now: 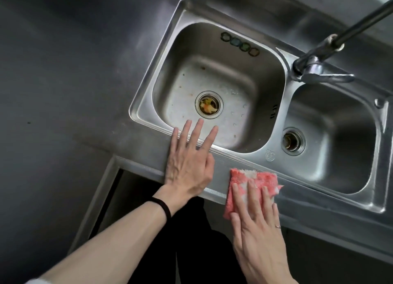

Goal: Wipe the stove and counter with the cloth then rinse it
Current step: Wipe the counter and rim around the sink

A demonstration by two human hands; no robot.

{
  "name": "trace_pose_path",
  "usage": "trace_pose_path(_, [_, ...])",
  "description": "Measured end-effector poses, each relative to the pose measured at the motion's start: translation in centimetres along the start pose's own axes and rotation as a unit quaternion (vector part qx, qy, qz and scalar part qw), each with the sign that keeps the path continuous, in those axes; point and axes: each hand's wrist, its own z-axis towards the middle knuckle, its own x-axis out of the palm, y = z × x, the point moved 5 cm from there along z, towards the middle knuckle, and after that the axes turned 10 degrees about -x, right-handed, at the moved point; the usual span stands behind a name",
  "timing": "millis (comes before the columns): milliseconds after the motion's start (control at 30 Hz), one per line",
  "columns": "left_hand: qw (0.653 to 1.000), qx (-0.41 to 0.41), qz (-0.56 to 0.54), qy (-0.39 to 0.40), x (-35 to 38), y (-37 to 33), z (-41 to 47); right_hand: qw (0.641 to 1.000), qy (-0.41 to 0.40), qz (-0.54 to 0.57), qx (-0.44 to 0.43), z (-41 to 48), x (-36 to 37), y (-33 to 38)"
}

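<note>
A pink and white cloth (253, 180) lies folded on the front strip of the steel counter (85, 117), just before the double sink (180, 13). My right hand (257, 226) presses flat on the cloth, fingers spread over its near half. My left hand (189, 164) rests flat on the counter edge to the left of the cloth, fingers apart and reaching over the rim of the left basin; it holds nothing. No stove is in view.
The left basin's drain (208, 104) holds food scraps; the right basin (331, 139) has a smaller drain (292, 141). A tap (314, 68) with a long spout stands behind the divider. Below the counter edge is an open dark gap and my dark clothing.
</note>
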Motion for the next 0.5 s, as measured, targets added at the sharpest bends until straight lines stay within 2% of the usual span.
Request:
trace_pose_path(133, [0.999, 0.002, 0.047, -0.002, 1.6, -1.0, -0.2, 0.998, 0.039, -0.001, -0.044, -0.5, 1.3, -2.1])
trace_pose_path(300, [0.996, -0.004, 0.081, -0.027, 2.2, -1.0, -0.1, 0.995, -0.036, 0.078, -0.044, 1.9, 1.5, -0.9])
trace_pose_path(500, [0.995, -0.014, 0.09, -0.037, 1.9, -1.5, -0.2, 0.991, -0.065, 0.112, -0.036, 5.1, 1.4, 2.2])
